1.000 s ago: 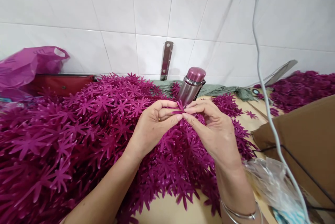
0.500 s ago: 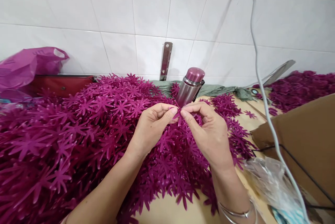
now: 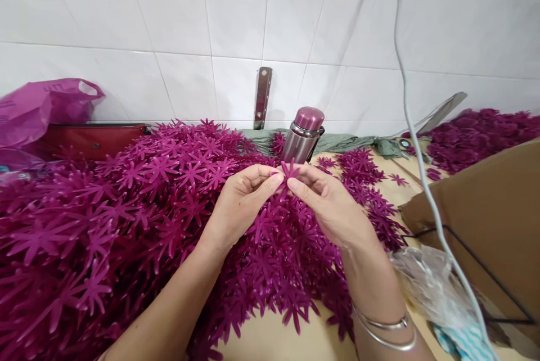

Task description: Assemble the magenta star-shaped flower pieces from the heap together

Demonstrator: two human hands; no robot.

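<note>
A small magenta artificial flower piece [image 3: 290, 172] with narrow petals is pinched between my two hands. My left hand [image 3: 248, 198] is closed, thumb against forefinger, at the piece's left side. My right hand [image 3: 327, 201] is closed on its right side, the thumb pressing near the centre. Two silver bangles [image 3: 386, 330] circle my right wrist. Beneath and left of both hands spreads a deep heap of similar magenta flower pieces [image 3: 169, 198]. Just behind my fingertips stands a steel thermos flask [image 3: 301, 139] with a purple lid. Whether the held piece is one layer or several, I cannot tell.
A cardboard box [image 3: 485, 215] and a clear plastic bag [image 3: 430, 279] are at the right. A pale cable [image 3: 411, 119] hangs down in front of them. At the left lie a purple bag [image 3: 50, 105] and a red pouch [image 3: 97, 140]. A tiled wall [image 3: 181, 7] rises behind.
The flower piece has turned so that its petals now show spread and face me. My right hand's fingers have shifted behind it. The whole view has slid slightly.
</note>
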